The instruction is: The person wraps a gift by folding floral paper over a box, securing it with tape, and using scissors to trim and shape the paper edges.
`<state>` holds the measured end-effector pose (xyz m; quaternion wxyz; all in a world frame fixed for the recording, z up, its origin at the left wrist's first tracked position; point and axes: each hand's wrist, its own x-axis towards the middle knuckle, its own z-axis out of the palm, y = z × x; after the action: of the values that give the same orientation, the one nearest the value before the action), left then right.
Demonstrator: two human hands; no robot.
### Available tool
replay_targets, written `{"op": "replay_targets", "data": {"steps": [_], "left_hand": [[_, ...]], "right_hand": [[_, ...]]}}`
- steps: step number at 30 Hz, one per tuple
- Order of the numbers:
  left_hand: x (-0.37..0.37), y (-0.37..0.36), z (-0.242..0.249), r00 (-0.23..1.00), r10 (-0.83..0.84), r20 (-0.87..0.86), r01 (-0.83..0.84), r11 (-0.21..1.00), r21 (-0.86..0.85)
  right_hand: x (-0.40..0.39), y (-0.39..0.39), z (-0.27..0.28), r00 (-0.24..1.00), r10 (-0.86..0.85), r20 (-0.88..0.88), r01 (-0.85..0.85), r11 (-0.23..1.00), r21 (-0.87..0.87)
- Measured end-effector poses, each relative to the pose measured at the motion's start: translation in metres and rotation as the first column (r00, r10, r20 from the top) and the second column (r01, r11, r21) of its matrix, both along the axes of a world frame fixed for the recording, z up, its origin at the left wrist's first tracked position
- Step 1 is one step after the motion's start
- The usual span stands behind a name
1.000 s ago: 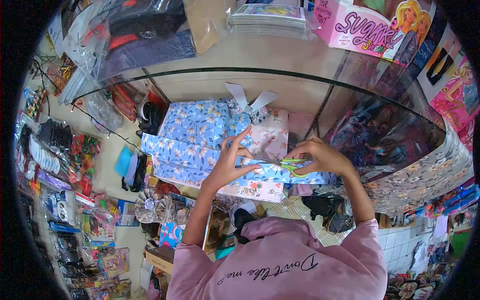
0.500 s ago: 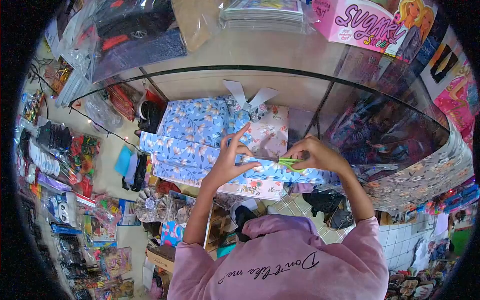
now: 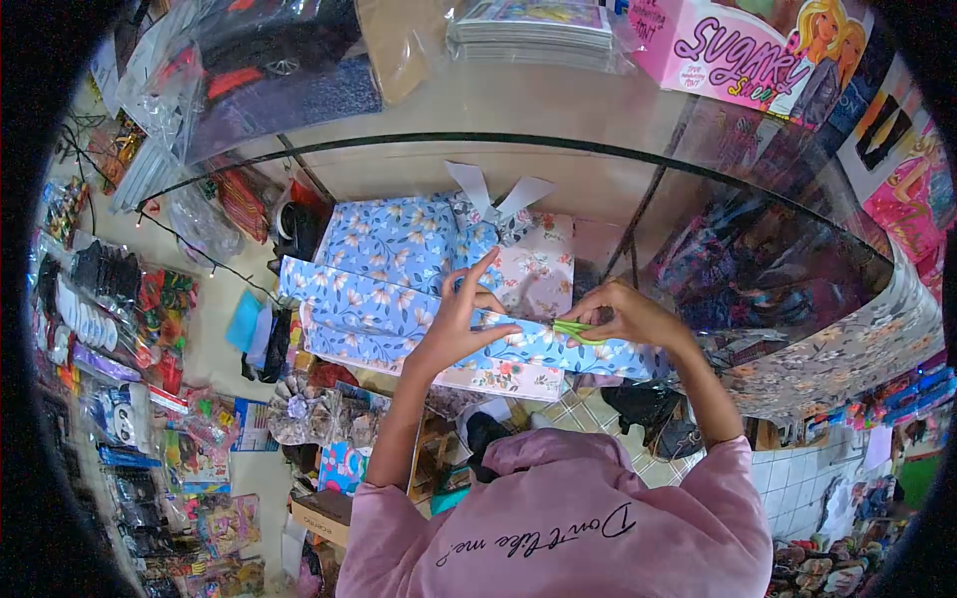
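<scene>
Green-handled scissors (image 3: 578,330) are gripped in the right hand (image 3: 633,314), its fingers curled about them, over blue floral wrapping paper (image 3: 379,299), on which the left hand (image 3: 451,331) is laid, thumb and forefinger spread.

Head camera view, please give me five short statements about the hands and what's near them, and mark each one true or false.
1. The right hand holds scissors. True.
2. The scissors have red handles. False: they are green.
3. The left hand is at the floral paper. True.
4. The floral paper has a yellow background. False: its background is blue.
5. The pink shirt bears black lettering. True.
</scene>
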<state>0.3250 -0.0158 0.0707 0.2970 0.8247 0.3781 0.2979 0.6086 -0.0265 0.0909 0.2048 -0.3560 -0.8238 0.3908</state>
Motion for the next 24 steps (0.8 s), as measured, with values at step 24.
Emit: {"op": "replay_targets", "data": {"steps": [24], "left_hand": [[0.001, 0.007, -0.006, 0.983, -0.015, -0.181, 0.041, 0.989, 0.139]], "right_hand": [[-0.004, 0.055, -0.072, 0.860, -0.412, 0.302, 0.354, 0.907, 0.229]]}}
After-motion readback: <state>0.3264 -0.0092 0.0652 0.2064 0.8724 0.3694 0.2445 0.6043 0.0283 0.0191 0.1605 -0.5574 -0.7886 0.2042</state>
